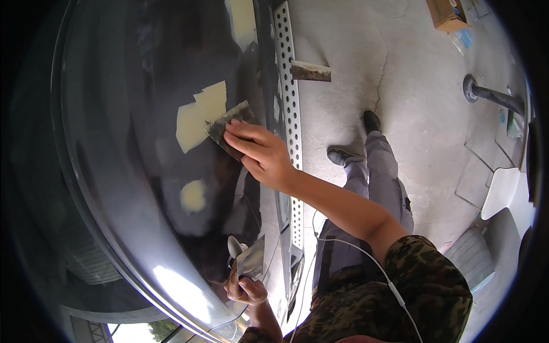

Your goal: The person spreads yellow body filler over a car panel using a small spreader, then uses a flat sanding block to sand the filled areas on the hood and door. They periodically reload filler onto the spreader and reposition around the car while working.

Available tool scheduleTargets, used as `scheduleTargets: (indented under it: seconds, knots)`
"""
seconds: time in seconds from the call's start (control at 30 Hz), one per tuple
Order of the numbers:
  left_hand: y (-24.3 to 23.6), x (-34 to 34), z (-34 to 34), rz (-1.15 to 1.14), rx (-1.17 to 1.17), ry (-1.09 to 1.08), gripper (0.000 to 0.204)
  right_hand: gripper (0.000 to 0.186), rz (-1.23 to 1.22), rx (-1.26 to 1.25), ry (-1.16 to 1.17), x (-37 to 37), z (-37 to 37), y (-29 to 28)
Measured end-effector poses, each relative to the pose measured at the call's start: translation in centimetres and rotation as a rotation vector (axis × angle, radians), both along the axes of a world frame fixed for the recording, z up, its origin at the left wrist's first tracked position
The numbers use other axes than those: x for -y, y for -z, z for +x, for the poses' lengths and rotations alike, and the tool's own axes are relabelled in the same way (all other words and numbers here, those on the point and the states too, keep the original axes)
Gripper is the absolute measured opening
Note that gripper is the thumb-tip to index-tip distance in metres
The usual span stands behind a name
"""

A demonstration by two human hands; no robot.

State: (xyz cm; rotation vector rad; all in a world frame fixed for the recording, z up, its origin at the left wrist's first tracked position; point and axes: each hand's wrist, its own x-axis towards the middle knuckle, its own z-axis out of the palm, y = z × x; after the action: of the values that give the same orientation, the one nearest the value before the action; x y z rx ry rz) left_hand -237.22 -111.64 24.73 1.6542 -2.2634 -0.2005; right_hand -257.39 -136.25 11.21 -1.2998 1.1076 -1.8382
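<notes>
Right hand (260, 153) presses a sanding sheet (229, 127) flat against the dark car panel (143, 114), centre frame; left hand (243, 286) grips a scraper (250, 260). Pale filler patches (197, 117) appear only partly smoothed.

A brown cardboard box (445, 14) lies on the concrete floor (423, 103) at the top right. Just beside it, lower right, lies a small blue and clear packet (464, 40). Its details are too small to tell.
</notes>
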Motion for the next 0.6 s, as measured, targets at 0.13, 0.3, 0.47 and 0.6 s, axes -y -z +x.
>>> scheduleTargets:
  seconds: [0.13,0.3,0.47,0.6]
  knots:
    - [0.4,-0.7,-0.4,-0.055,-0.051,-0.293,0.039,0.05,0.044,0.003,0.069,-0.2,-2.9,0.2]
    - [0.6,-0.7,-0.7,-0.085,-0.104,-0.349,0.047,0.048,0.041,-0.055,0.187,4.9,-4.3,0.1]
    - [1.0,-0.7,-0.5,-0.166,-0.084,-0.298,0.043,0.049,-0.023,-0.098,0.144,5.5,-3.1,-0.1]
    - [1.1,-0.7,-0.5,-0.128,-0.152,-0.305,0.041,0.042,0.001,-0.086,0.139,2.5,-0.4,0.3]
